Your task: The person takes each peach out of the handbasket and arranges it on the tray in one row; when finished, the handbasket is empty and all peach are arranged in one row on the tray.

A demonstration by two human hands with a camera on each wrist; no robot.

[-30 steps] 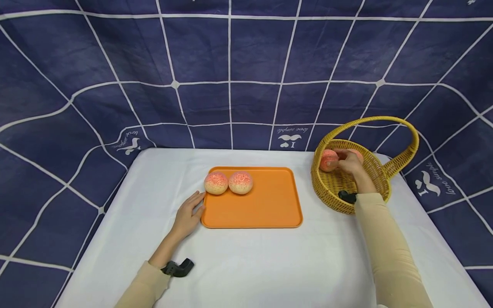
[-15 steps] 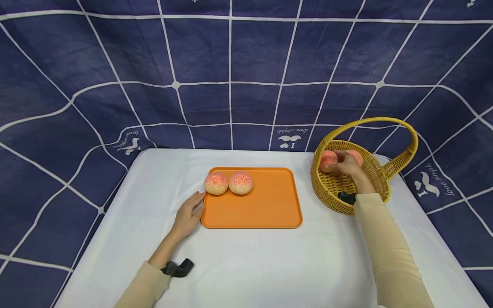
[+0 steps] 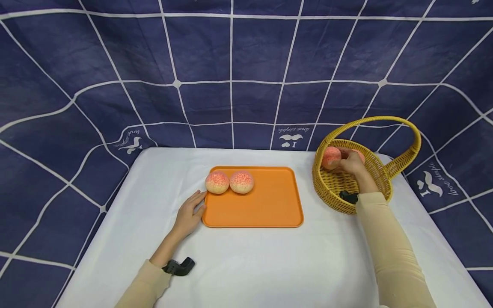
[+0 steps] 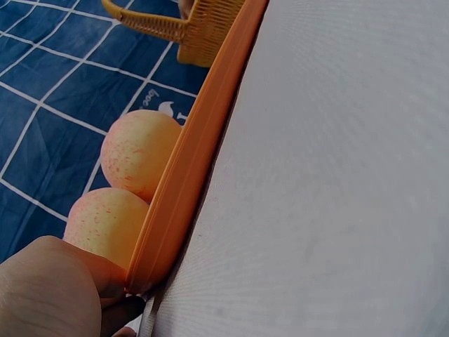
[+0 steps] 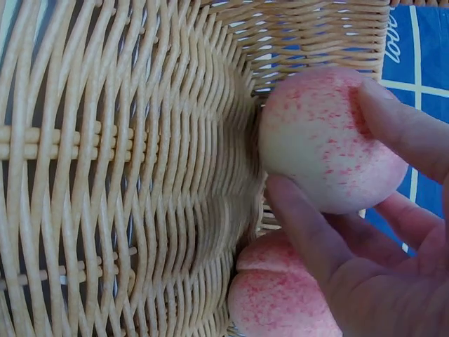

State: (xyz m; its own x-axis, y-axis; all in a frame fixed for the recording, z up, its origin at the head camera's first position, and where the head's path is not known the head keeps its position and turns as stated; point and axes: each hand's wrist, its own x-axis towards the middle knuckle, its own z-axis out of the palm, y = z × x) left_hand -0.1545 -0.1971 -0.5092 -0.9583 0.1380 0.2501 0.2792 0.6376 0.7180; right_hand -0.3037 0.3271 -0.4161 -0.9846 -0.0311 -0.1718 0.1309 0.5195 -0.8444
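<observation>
Two peaches, a left one point(image 3: 217, 182) and a right one point(image 3: 241, 182), sit side by side at the back left of an orange tray point(image 3: 265, 214). My left hand point(image 3: 188, 216) rests at the tray's left edge, fingers fairly straight and touching the rim. My right hand point(image 3: 352, 164) is inside a wicker basket point(image 3: 321, 188), thumb and fingers around a pink peach point(image 5: 323, 140). Below that one, another peach point(image 5: 280, 291) lies against the wicker, partly hidden by the hand in the right wrist view.
The basket's tall arched handle point(image 3: 385, 119) rises over the right forearm. A white cloth point(image 3: 250, 265) covers the table, and a dark blue checked cloth point(image 3: 254, 102) hangs behind it.
The right hand and its peach shift only slightly within the basket. The left hand, tray and tray peaches stay where they were.
</observation>
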